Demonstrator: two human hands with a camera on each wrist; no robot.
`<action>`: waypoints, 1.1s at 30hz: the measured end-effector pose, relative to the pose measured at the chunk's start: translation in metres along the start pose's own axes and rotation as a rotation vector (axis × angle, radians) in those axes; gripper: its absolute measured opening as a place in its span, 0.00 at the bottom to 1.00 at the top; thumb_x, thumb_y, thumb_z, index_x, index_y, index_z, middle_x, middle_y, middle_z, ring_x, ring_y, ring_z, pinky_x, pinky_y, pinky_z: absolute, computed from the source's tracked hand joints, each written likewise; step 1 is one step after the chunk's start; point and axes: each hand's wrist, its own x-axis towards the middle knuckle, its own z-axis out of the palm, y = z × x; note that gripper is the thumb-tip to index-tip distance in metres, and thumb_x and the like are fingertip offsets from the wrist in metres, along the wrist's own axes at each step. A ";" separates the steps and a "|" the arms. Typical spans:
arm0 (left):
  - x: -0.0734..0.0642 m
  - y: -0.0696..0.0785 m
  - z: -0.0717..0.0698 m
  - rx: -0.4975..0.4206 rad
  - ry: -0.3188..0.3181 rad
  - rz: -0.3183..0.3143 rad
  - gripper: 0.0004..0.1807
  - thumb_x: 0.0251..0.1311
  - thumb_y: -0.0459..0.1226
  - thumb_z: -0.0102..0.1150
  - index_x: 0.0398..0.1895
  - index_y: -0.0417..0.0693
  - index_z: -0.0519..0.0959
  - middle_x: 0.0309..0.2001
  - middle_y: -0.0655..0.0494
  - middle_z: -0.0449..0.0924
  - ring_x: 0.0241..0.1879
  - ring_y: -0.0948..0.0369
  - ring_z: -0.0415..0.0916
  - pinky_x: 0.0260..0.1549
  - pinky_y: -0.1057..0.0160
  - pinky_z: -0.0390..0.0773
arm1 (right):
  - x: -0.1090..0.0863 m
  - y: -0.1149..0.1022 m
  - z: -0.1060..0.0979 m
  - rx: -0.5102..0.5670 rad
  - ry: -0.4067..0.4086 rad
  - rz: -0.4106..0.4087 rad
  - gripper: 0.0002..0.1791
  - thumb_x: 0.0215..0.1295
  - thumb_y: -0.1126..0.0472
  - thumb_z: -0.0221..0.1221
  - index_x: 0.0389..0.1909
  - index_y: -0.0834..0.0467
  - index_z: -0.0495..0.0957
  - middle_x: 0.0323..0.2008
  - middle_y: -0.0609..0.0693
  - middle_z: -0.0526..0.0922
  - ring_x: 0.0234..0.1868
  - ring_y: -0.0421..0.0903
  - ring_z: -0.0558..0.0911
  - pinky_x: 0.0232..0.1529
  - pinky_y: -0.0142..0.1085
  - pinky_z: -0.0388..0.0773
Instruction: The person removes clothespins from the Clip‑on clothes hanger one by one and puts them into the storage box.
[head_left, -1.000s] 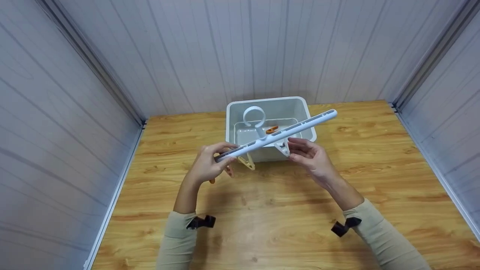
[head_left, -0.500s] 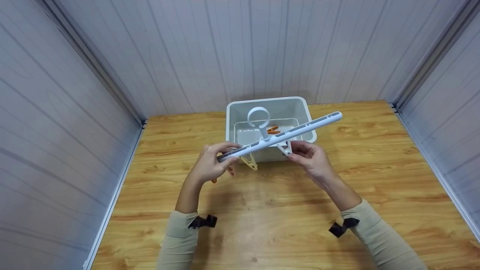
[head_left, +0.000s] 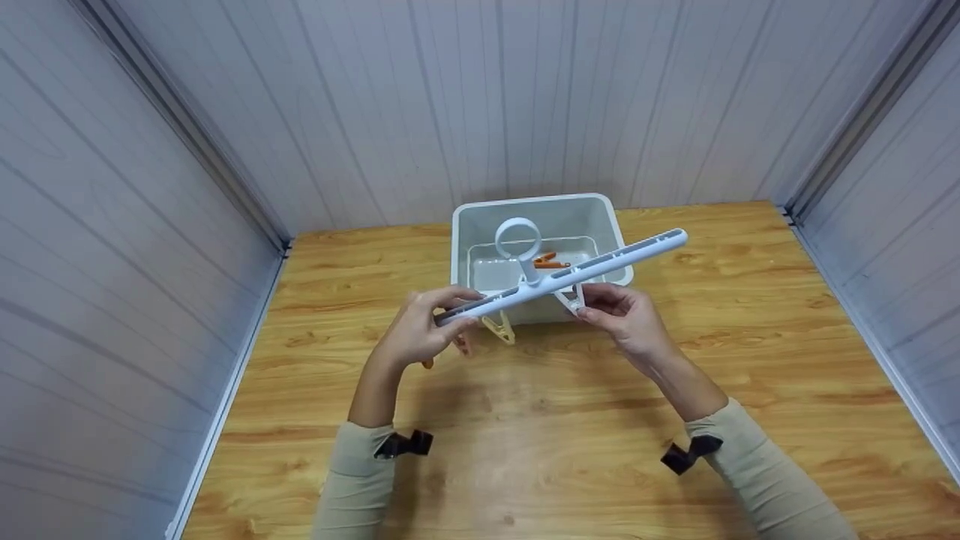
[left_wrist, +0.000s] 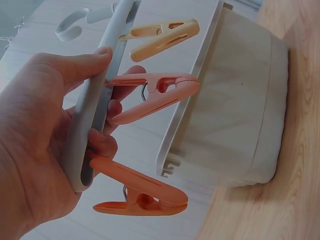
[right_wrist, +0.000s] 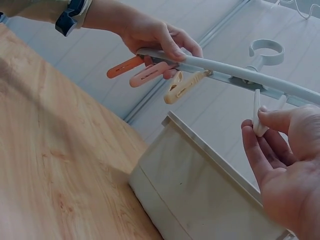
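Observation:
My left hand (head_left: 420, 330) grips the left end of a white plastic hanger bar (head_left: 607, 262), which slants up to the right above the table. The bar carries a round hook (head_left: 517, 222) at its middle. Under its left part hang an orange clothespin (left_wrist: 135, 182), a pink clothespin (left_wrist: 150, 106) and a yellow clothespin (left_wrist: 165, 45). Between thumb and fingers, my right hand (head_left: 628, 322) pinches a white clothespin (right_wrist: 258, 122) at the bar's underside, right of the hook. Whether that clothespin is attached to the bar cannot be told.
Behind and below the hanger, a white bin (head_left: 536, 206) stands on the wooden table (head_left: 510, 450) near the back wall (head_left: 360, 112). Inside it lie orange clothespins (head_left: 553, 265). Side walls (head_left: 112, 262) rise at left and right.
Over the last second the bar has shifted slightly right and its right end has sunk a little. The white clothespin has stayed in my right hand, beneath the bar.

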 end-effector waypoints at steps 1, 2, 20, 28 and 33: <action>0.000 0.000 0.000 -0.001 -0.002 0.001 0.18 0.72 0.38 0.76 0.63 0.47 0.89 0.53 0.37 0.95 0.27 0.48 0.94 0.10 0.70 0.70 | 0.000 -0.001 -0.001 0.002 -0.012 0.001 0.19 0.74 0.79 0.65 0.54 0.54 0.91 0.46 0.43 0.94 0.49 0.39 0.93 0.54 0.32 0.92; 0.000 0.000 0.000 0.003 -0.002 0.003 0.18 0.72 0.37 0.76 0.63 0.48 0.89 0.52 0.38 0.95 0.27 0.48 0.94 0.10 0.70 0.70 | 0.000 -0.002 -0.002 0.007 -0.028 0.007 0.19 0.75 0.78 0.65 0.53 0.53 0.91 0.46 0.42 0.94 0.49 0.38 0.93 0.54 0.31 0.92; 0.000 0.007 0.000 0.080 0.005 0.029 0.17 0.73 0.40 0.76 0.61 0.51 0.90 0.49 0.44 0.96 0.14 0.69 0.74 0.07 0.67 0.69 | 0.009 -0.009 -0.020 0.199 -0.533 0.035 0.23 0.90 0.70 0.47 0.72 0.54 0.84 0.62 0.51 0.94 0.64 0.44 0.93 0.64 0.34 0.90; -0.001 0.007 0.001 0.085 -0.023 0.076 0.17 0.73 0.38 0.75 0.61 0.47 0.90 0.50 0.42 0.96 0.31 0.58 0.90 0.23 0.71 0.75 | 0.010 -0.006 -0.023 0.310 -0.606 0.009 0.25 0.89 0.74 0.45 0.69 0.56 0.86 0.59 0.52 0.95 0.60 0.46 0.95 0.64 0.36 0.90; -0.003 0.008 -0.002 0.054 -0.069 0.050 0.18 0.74 0.38 0.73 0.64 0.47 0.89 0.56 0.42 0.95 0.31 0.53 0.93 0.19 0.70 0.74 | 0.011 -0.007 -0.025 0.318 -0.663 0.003 0.26 0.89 0.75 0.43 0.70 0.58 0.85 0.60 0.51 0.94 0.61 0.46 0.94 0.64 0.37 0.91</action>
